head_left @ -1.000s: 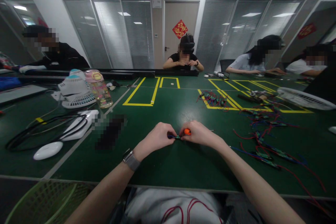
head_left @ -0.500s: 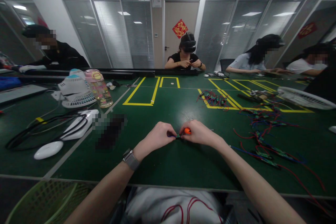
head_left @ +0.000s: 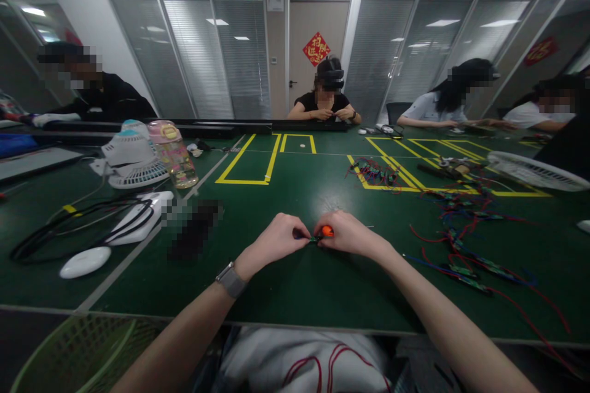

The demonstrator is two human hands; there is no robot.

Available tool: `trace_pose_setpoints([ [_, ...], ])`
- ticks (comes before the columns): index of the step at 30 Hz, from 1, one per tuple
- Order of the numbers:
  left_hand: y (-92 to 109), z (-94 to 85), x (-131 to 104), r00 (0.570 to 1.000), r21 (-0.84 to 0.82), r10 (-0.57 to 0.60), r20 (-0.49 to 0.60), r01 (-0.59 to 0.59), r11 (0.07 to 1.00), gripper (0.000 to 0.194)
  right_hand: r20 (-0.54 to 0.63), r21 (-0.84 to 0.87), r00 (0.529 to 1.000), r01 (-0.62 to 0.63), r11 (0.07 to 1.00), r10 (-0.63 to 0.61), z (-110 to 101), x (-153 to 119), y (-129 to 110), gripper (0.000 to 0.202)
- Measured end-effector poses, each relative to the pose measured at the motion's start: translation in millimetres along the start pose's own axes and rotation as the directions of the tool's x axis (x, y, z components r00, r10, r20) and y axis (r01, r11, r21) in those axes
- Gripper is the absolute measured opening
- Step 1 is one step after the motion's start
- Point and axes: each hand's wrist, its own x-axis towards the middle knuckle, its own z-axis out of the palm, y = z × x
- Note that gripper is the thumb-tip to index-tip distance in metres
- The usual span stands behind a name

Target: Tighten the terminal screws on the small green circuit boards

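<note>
1. Fingers of the left hand [head_left: 280, 236] and right hand [head_left: 353, 234] pinch opposite ends of a small circuit board [head_left: 314, 239] over the green worktop [head_left: 295, 295].
2. An orange handle [head_left: 327, 231], tucked in the right hand, has edged slightly leftward within the past second.
3. Both hands have barely shifted, suggesting close, delicate work rather than carrying.
4. Wired boards [head_left: 465, 273] lie unmoved at right, apart from the hands.

"What is worn above the left hand [head_left: 282, 236]?"

"A watch [head_left: 230, 279], with a silver-grey band and a small dark face."

"And above the right hand [head_left: 345, 233]?"

"Just bare forearm."

"The clothing?"

"A whitish garment [head_left: 271, 350], with red lines [head_left: 340, 347] curving across it."
</note>
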Motion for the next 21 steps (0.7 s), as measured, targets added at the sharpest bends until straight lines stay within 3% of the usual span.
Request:
trace_pose_setpoints([
  [8, -0.8, 0.1, 0.4, 1.0, -0.009, -0.005, -0.005, 0.004, 1.0, 0.013, -0.006, 0.006, 1.0, 0.022, 1.0, -0.022, 2.8, 0.5, 1.9, 0.025],
  [21, -1.2, -0.4, -0.1, 0.995, 0.086, 0.103, 0.016, -0.104, 0.991, 0.011, 0.005, 0.008, 1.0, -0.005, 1.0, 0.005, 2.6, 1.4, 1.0, 0.023],
])
